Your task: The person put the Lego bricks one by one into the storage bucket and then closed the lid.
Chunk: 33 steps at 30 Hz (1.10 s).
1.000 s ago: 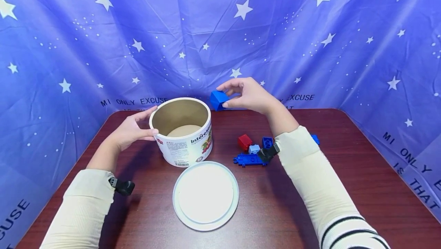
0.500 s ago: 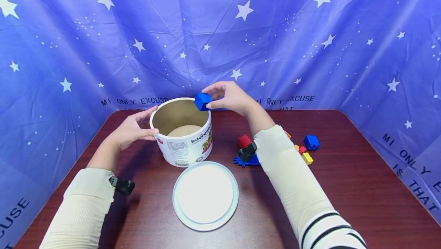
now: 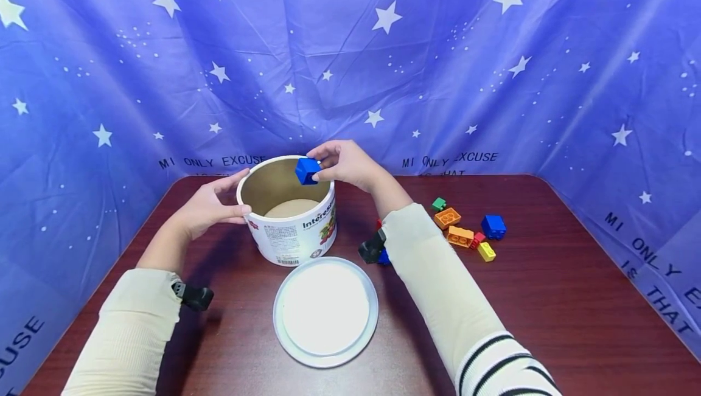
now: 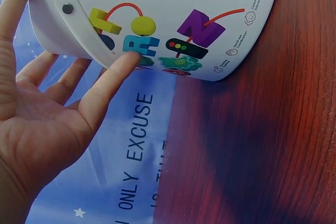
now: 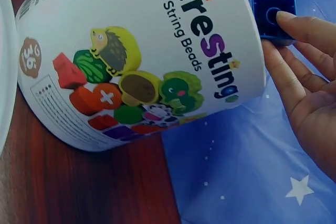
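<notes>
Right hand of mine pinches one blue block at the far-right rim of one open white tub; its mouth leaves room left of the block; my left hand, fingers spread, touches the tub's left side; one white lid lies just in front; beyond my right sleeve lie two orange blocks, one green block, one yellow block, one small red block, another blue block.

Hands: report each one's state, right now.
Left hand: open, touching the white bucket.
Right hand: closed, holding the blue block in a pinch.
</notes>
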{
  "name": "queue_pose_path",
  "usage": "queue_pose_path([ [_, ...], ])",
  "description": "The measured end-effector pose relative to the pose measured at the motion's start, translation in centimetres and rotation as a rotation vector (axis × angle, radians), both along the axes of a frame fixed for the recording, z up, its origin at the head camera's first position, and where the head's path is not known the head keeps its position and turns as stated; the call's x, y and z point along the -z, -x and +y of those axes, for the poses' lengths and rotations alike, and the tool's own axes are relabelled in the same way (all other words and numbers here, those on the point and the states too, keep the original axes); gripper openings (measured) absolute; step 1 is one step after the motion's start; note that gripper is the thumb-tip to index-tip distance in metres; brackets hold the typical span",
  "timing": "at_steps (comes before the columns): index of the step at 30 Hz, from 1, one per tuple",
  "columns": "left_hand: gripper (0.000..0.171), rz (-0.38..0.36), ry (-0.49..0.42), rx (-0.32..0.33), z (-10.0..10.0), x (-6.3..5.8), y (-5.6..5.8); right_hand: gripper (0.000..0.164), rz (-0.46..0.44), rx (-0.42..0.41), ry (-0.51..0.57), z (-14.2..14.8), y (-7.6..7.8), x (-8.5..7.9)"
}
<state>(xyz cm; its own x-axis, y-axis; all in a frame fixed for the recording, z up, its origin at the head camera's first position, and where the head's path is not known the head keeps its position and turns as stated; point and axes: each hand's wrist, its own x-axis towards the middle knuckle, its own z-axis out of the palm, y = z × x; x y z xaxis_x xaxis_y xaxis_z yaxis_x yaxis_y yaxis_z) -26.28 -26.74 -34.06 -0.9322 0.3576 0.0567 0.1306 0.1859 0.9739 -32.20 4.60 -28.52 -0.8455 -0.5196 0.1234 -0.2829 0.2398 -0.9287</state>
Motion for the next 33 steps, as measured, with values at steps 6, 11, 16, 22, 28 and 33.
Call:
queue_pose_path([
  [6, 0.087, -0.002, 0.001, -0.007, 0.0, -0.2, -0.1, 0.044, -0.035, 0.019, 0.065, -0.6, 0.1, 0.6],
  [11, 0.087, -0.004, -0.002, -0.004, 0.0, 0.0, -0.2, 0.044, -0.053, 0.02, 0.101, -0.8, 0.1, 1.0],
  [16, 0.087, -0.002, 0.006, -0.009, 0.0, 0.0, -0.2, 0.045, -0.037, 0.027, 0.112, -0.5, 0.1, 1.1],
  [22, 0.087, 0.009, 0.016, -0.013, 0.0, 0.1, -0.1, 0.045, 0.011, 0.023, 0.118, 0.4, -0.4, 0.9],
  [28, 0.087, 0.009, 0.023, -0.019, 0.0, 0.2, 0.0, 0.044, 0.078, 0.03, 0.087, 1.4, -1.0, 1.0],
  [33, 0.087, 0.01, 0.023, -0.014, 0.2, 0.1, -0.1, 0.041, 0.123, 0.045, 0.093, 2.4, -1.7, 1.1],
])
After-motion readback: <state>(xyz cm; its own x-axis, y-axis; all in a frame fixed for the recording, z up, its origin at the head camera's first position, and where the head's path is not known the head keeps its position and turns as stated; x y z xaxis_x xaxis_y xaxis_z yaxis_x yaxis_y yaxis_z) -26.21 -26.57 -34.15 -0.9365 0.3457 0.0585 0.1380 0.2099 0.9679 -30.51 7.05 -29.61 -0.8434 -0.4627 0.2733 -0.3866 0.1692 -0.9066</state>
